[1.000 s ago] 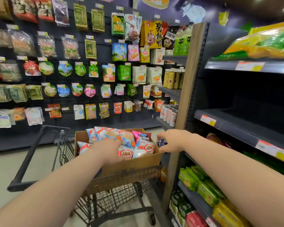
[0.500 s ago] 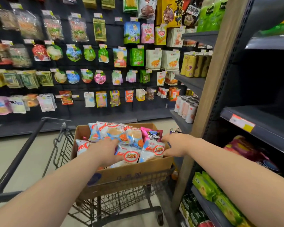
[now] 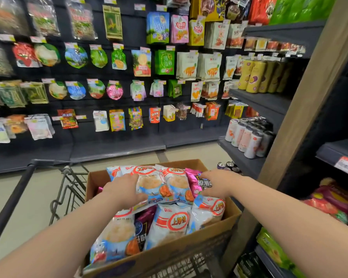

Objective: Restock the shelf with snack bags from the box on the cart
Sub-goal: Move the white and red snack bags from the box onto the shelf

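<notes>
A cardboard box (image 3: 189,245) full of snack bags rides on a wire cart (image 3: 68,189). Most bags are white and blue with a red oval logo, a few are pink or purple. My left hand (image 3: 123,189) grips the left edge of a white and blue snack bag (image 3: 153,185) lying on top of the pile. My right hand (image 3: 219,183) rests on the pink bag (image 3: 197,183) beside it, fingers spread over it; whether it grips is unclear. The dark shelf (image 3: 338,151) stands at the right with a bare level.
A wooden upright (image 3: 309,93) edges the shelf unit right of the box. Cans (image 3: 247,137) fill the end shelves behind it. Green and red bags (image 3: 273,251) lie on the lower shelf levels. A wall of hanging packets (image 3: 117,61) lies across the aisle. The cart handle (image 3: 14,199) sits left.
The view has dropped and closed in on the box. My right hand moved from the box's right rim onto the pink bag. My left hand shifted onto the top white and blue bag.
</notes>
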The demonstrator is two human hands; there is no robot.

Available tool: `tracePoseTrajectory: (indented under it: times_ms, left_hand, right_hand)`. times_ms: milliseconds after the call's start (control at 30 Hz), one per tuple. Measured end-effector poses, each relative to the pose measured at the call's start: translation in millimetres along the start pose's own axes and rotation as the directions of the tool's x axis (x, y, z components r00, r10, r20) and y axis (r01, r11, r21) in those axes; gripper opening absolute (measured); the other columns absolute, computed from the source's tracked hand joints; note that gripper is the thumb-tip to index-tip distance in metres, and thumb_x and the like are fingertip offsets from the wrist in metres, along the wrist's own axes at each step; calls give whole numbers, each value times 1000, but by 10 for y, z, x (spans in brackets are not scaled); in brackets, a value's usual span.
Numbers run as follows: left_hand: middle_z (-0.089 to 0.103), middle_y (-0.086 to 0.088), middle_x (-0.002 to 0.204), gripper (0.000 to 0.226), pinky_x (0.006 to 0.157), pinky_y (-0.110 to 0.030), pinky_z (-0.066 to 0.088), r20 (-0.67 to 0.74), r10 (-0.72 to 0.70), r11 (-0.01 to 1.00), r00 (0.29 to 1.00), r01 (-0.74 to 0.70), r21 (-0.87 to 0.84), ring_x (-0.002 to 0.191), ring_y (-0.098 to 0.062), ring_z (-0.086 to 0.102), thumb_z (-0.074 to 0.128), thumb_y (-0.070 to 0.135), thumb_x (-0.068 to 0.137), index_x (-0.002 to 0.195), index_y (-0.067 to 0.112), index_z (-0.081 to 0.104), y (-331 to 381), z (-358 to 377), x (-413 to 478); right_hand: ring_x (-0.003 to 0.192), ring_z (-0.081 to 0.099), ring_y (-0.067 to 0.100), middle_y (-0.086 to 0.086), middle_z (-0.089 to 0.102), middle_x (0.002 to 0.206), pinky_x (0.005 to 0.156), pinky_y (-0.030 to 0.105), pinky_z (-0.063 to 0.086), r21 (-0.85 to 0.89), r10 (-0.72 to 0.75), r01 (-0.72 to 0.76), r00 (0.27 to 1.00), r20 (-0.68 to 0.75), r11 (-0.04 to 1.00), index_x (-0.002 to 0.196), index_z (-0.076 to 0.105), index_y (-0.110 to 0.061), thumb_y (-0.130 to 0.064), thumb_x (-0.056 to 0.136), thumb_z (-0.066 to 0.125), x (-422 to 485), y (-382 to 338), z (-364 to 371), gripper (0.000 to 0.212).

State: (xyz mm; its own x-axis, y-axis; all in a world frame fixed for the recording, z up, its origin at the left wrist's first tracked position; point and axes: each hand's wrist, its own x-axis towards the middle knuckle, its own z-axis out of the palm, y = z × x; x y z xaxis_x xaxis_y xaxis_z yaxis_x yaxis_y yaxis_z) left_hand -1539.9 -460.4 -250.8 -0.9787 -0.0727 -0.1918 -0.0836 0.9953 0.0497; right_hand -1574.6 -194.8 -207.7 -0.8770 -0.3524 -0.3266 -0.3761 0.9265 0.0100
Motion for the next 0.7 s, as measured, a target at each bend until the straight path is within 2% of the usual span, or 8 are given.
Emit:
tracePoseTrajectory:
  times_ms: [200,467,567,700]
  left_hand:
    - [44,-7,143,83,94,-38,47,37,-130,984,991,133,-117,124,-30,51,49,66,83,145,15,28,-177,153,430]
    - [58,-10,131,108,86,-33,48,114,-257,883,960,282,-375,114,-27,59,52,68,80,151,4,0,-264,439,806]
    - [56,-11,134,115,90,-33,49,144,-323,804,935,351,-480,118,-29,57,57,68,77,152,5,-4,-247,521,916]
    - [49,-10,143,118,101,-38,44,170,-407,697,897,426,-577,128,-31,49,60,71,72,153,9,0,-164,558,1006]
  right_hand:
    - [128,46,25,3,47,143,102,41,43,54,21,-23,999,41,998,141,39,-23,-38,90,50,447,-53,91,54]
    - [127,47,25,5,48,142,102,37,43,146,27,-42,994,104,988,139,41,-18,-38,89,53,1131,63,315,55]
    - [126,49,25,4,50,141,99,33,42,232,20,-46,993,116,972,141,41,-19,-42,88,55,1360,142,437,60]
    - [120,53,24,1,56,134,99,36,45,368,35,-81,991,132,926,139,43,-23,-56,81,56,1645,240,545,68]
